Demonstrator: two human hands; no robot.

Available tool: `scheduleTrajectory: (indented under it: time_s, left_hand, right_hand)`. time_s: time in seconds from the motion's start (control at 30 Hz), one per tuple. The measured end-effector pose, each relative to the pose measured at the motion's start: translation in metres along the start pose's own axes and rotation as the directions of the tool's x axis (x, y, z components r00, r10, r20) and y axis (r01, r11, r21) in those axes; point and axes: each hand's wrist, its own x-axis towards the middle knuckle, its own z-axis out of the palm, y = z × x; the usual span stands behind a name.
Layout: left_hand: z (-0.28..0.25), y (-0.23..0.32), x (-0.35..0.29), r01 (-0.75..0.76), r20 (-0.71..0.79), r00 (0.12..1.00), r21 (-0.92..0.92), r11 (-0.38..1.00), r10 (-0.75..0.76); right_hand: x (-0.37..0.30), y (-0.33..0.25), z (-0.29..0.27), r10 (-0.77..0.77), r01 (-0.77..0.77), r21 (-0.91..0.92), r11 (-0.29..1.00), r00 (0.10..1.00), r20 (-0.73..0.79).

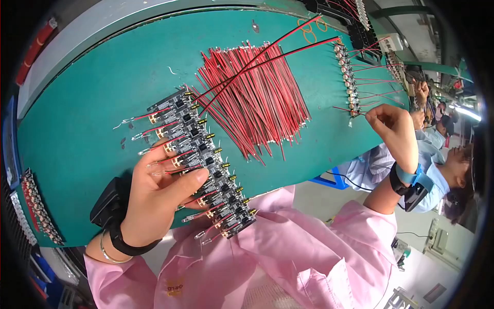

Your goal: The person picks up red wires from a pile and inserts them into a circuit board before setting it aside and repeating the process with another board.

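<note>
As I log this moment, the left hand [157,203] grips the dark board strip [205,157] at centre-left of the frame, thumb on top and fingers beneath. The right hand [396,126], at right of frame, is pinched narrow on a thin red wire [343,108] beside a second strip [350,80]. Apparently done: short red leads [154,114] line the held strip's left edge, and two long red-and-black wires [309,48] run from its upper end; whether they are soldered, I cannot tell at this size. Left: the gold parts [218,150] lower down that right edge bear no long wires, so I judge this strip barely begun. Supply: large wire pile [267,98], upper centre.
</note>
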Motion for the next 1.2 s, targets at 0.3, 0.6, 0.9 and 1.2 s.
scheduleTrajectory:
  time_s: [0.3, 0.6, 0.9, 1.2]
  left_hand:
    - [0.002, -0.004, 0.002, 0.019, 0.033, 0.999, -0.035, 0.999, -0.018]
    - [0.003, -0.006, 0.003, 0.022, -0.012, 1.0, -0.044, 0.999, -0.023]
    - [0.001, -0.003, 0.002, 0.032, 0.018, 0.999, -0.04, 0.999, -0.031]
    - [-0.002, -0.008, 0.004, 0.031, 0.051, 0.998, -0.044, 0.999, -0.028]
  right_hand:
    - [0.001, -0.008, -0.006, -0.072, 0.087, 0.161, 0.983, 0.993, -0.097]
    - [0.013, -0.001, 0.006, -0.131, 0.156, 0.446, 0.881, 0.988, -0.086]
    - [0.03, 0.017, 0.044, -0.043, 0.07, 0.42, 0.905, 0.996, -0.075]
    - [0.009, -0.061, 0.046, -0.198, 0.236, 0.494, 0.837, 0.972, -0.128]
